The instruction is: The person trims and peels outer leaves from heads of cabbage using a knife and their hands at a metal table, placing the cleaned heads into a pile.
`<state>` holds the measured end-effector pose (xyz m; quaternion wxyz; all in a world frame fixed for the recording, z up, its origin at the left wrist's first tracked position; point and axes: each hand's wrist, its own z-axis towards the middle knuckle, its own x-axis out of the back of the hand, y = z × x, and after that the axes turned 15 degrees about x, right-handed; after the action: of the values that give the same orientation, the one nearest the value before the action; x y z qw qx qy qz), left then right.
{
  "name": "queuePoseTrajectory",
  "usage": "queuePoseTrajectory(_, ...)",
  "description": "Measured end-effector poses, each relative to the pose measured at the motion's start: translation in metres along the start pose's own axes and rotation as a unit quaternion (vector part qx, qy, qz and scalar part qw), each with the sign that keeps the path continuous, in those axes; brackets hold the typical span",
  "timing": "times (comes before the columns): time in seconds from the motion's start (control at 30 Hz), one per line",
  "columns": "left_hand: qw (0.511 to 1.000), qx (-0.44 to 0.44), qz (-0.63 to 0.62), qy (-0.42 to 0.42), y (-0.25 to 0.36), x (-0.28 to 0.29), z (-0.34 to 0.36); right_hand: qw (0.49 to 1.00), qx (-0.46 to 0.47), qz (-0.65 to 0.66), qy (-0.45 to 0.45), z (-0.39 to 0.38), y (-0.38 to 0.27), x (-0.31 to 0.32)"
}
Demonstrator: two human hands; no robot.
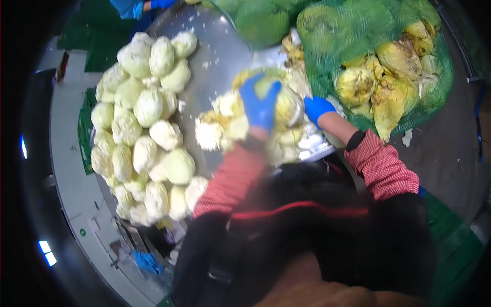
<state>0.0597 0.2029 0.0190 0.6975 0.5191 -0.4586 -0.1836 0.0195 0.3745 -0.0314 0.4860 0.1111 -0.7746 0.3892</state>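
My left hand [261, 105], in a blue glove and slightly blurred, grips a yellow-green cabbage [289, 108] from above, thumb and fingers spread round its top. At the cabbage's right side is my right hand [318, 108], gloved in blue too. Its fingers look closed, but whatever they may hold is hidden. Loose cabbage leaves [209, 134], pale and yellowish, lie beside and below the held cabbage on the metal table [212, 53].
Trimmed pale cabbages [148, 106] are heaped along the table's left side. A green mesh sack [445, 84] of cabbages with browned leaves lies open at the right, with more green mesh sacks [261, 23] at the back. Another person's blue sleeve [128, 7] shows at the far left.
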Motion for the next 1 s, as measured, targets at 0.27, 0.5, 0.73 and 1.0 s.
queuePoseTrajectory(0.27, 0.961, 0.154, -0.180, -0.145, -0.024, 0.044, 0.014, 0.990, -0.015, 0.122, 0.071, -0.037, -0.062, 0.065)
queuePoseTrajectory(0.5, 0.951, 0.152, -0.186, -0.193, -0.045, 0.079, -0.001, 0.975, -0.061, 0.183, 0.111, 0.013, -0.042, 0.019)
queuePoseTrajectory(0.73, 0.956, 0.197, -0.161, -0.147, -0.024, 0.079, -0.012, 0.987, 0.012, 0.155, 0.048, 0.005, -0.067, 0.036)
queuePoseTrajectory(1.0, 0.972, 0.187, -0.100, -0.103, -0.045, 0.078, -0.035, 0.988, 0.120, 0.067, 0.073, 0.030, -0.057, 0.034)
